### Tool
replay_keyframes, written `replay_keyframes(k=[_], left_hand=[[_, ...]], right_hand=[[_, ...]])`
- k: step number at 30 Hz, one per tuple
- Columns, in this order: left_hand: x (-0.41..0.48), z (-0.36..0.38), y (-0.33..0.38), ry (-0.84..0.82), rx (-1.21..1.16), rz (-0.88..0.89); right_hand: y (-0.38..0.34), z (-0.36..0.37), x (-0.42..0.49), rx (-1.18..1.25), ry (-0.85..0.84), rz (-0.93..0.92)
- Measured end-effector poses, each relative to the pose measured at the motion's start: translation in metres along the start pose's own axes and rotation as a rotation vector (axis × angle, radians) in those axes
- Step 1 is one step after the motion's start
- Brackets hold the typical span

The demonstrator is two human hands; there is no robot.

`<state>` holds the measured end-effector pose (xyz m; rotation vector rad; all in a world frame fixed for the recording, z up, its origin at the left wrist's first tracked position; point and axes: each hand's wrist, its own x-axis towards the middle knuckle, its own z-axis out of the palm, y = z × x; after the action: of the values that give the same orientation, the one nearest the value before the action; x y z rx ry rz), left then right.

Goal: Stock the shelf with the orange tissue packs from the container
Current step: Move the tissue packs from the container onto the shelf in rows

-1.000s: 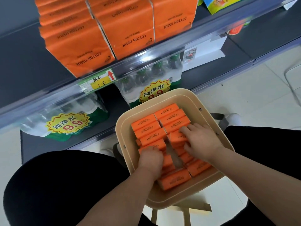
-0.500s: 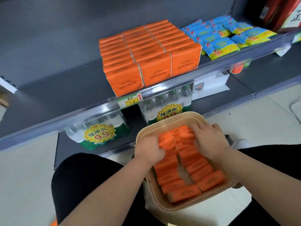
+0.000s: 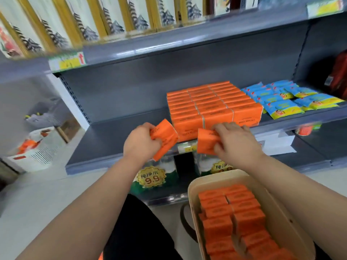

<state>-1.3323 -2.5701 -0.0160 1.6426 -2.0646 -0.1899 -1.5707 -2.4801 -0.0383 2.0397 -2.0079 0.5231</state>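
My left hand (image 3: 139,145) grips an orange tissue pack (image 3: 166,139), raised in front of the grey shelf (image 3: 105,136). Beside it my right hand (image 3: 234,140) grips another orange tissue pack (image 3: 205,141). Both packs hover just in front of the stacked orange tissue packs (image 3: 212,106) that stand on the shelf. Below at the lower right sits the beige container (image 3: 193,186), holding several more orange packs (image 3: 234,218) in two rows.
Blue and yellow packets (image 3: 281,98) lie right of the orange stack. Bare grey shelf lies left of the stack. Bottled water with 9.9 price stickers (image 3: 151,178) stands on the lower shelf. Boxed goods (image 3: 90,21) fill the top shelf. A white box (image 3: 35,147) sits far left.
Both hands have lifted out of the container, each with an orange pack, and risen to the shelf front. My view has tilted upward, revealing the top shelf.
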Motion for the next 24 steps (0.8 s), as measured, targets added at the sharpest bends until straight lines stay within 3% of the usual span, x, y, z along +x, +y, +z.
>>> replay_keyframes(k=[5,13,24], left_hand=[[0.048,-0.019,-0.027,0.037,0.065,0.017],[0.124,0.009,-0.039,-0.097,0.15,-0.012],[0.255,0.069,-0.051,-0.131,0.239,-0.022]], right_hand=[[-0.023,-0.015,0.072,-0.005,0.146,-0.045],[-0.024,0.015,0.168,-0.082,0.106,-0.048],[0.013,0.062,0.261,-0.058,0.145,-0.116]])
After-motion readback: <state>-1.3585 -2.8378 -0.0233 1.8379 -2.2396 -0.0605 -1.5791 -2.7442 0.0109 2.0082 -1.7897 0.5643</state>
